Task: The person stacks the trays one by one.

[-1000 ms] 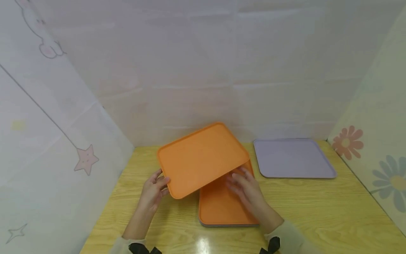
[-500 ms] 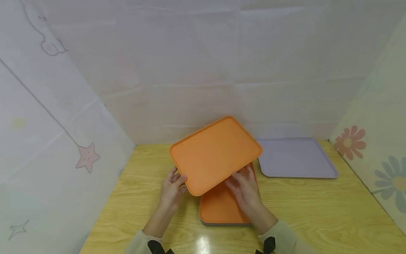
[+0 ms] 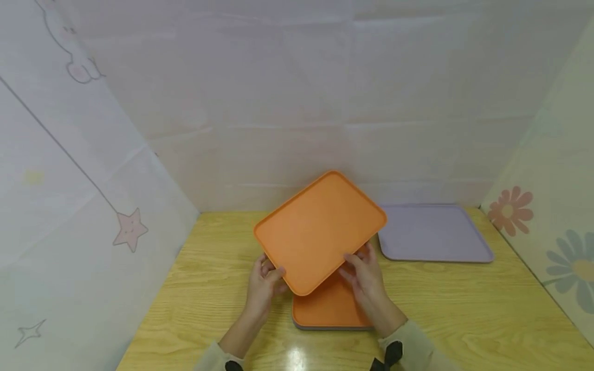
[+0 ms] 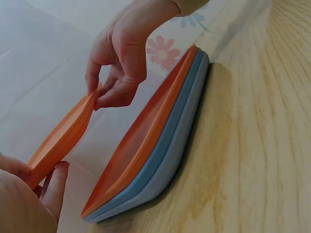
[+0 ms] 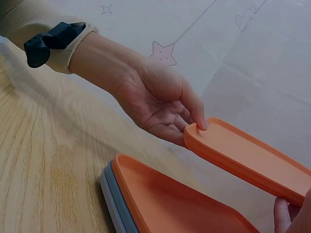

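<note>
Both hands hold a tilted orange tray (image 3: 320,232) above a stack of trays. My left hand (image 3: 263,288) pinches its left edge, thumb on the rim and fingers beneath. At the near right edge my right hand (image 3: 366,278) pinches it the same way. Under it lies the stack, topped by another orange tray (image 3: 329,306), partly covered by the held one. In the left wrist view a blue tray (image 4: 160,153) and a pale grey-blue tray (image 4: 167,174) show below that top tray. The held tray is clear of the stack there.
A lilac tray (image 3: 433,232) lies flat at the back right of the wooden table (image 3: 199,288), partly overlapped in view by the raised tray. Printed cloth walls (image 3: 287,103) enclose the table at the back and both sides.
The held orange tray has moved right, over the stack, and turned more steeply, its near corner lower. My left hand has shifted right with it; my right hand has come to grip its edge.
</note>
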Demonstrator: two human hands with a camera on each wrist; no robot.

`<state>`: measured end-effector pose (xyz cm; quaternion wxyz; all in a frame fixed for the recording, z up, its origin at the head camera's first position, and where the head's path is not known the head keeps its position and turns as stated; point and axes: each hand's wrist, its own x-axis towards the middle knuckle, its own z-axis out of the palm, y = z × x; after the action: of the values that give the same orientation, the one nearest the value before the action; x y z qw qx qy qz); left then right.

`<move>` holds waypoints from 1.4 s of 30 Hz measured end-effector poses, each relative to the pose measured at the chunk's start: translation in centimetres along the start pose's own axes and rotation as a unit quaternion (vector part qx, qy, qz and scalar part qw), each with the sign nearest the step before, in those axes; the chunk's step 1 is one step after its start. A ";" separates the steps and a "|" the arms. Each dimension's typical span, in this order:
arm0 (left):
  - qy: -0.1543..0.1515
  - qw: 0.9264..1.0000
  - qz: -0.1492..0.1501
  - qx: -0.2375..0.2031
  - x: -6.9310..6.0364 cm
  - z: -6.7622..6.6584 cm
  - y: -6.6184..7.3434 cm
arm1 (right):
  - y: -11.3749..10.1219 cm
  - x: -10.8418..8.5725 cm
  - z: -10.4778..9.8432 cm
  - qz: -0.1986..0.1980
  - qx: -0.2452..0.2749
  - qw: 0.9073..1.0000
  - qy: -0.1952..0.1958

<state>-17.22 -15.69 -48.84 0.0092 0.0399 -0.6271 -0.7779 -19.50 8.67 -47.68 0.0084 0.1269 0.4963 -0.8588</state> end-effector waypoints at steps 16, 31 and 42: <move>-0.085 0.995 -0.037 0.021 1.7 -4.7 1.5 | -2.3 1.5 -3.4 0.034 -0.056 0.996 -0.063; -0.128 0.978 -0.092 0.137 5.2 -6.0 3.6 | -3.7 2.6 -7.0 0.072 -0.114 0.973 -0.186; -0.164 0.972 -0.089 0.142 6.2 -4.1 3.2 | -4.8 3.6 -8.9 0.062 -0.188 0.951 -0.237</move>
<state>-23.19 -20.75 -46.85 -0.1689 -0.0321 -0.7177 -0.6748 -21.84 19.08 -48.62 0.2027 -0.0542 0.6239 -0.7528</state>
